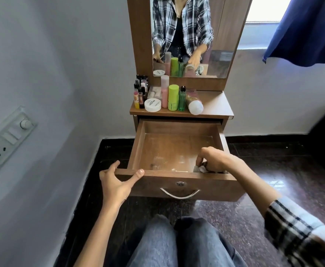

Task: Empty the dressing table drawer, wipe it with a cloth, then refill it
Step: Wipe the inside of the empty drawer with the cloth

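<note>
The left hand (117,182) has a half-open grip on the near left corner of the drawer (177,151): the thumb lies pressed on the top edge of the front panel, and the fingers curl round the outer left side. Its bare forearm runs up from the near edge of the scene. The right hand (214,159) reaches down inside the drawer at the near right corner, its grip pinched shut on a small pale cloth (201,168) pressed against the drawer floor just behind the front panel; the wrist is bent downward and a plaid sleeve (296,228) covers the arm further back. The drawer is pulled well out and holds only the cloth. On the table (217,106) beyond stand bottles (172,97) and a white jar (152,105), grouped on its left half.
</note>
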`<act>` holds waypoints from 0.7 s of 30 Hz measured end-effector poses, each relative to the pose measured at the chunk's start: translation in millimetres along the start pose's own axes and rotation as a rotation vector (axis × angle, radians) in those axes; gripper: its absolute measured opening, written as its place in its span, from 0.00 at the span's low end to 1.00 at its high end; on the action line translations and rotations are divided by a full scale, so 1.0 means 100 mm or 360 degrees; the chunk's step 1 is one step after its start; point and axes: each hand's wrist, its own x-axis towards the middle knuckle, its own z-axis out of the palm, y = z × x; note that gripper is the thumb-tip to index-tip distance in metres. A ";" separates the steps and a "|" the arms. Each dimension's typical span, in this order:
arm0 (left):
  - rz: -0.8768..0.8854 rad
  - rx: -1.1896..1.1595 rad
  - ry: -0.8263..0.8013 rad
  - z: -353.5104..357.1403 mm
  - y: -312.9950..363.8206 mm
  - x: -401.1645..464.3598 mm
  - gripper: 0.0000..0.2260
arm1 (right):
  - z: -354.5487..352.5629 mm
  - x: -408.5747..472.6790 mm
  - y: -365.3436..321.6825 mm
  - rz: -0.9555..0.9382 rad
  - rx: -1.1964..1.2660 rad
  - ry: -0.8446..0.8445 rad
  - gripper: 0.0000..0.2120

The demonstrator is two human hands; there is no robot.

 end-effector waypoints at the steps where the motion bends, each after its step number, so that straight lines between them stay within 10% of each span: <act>1: -0.0004 -0.0007 0.0007 0.00 0.00 0.00 0.38 | -0.02 0.00 0.06 0.0013 0.0045 0.0033 0.16; 11: -0.0013 -0.0011 0.0032 0.02 -0.02 0.02 0.38 | -0.16 0.65 -0.16 0.0161 0.0796 0.0741 0.13; 21: -0.0069 -0.0022 0.0063 0.03 -0.05 0.05 0.40 | 0.31 1.63 -0.59 0.0154 0.0205 0.0397 0.14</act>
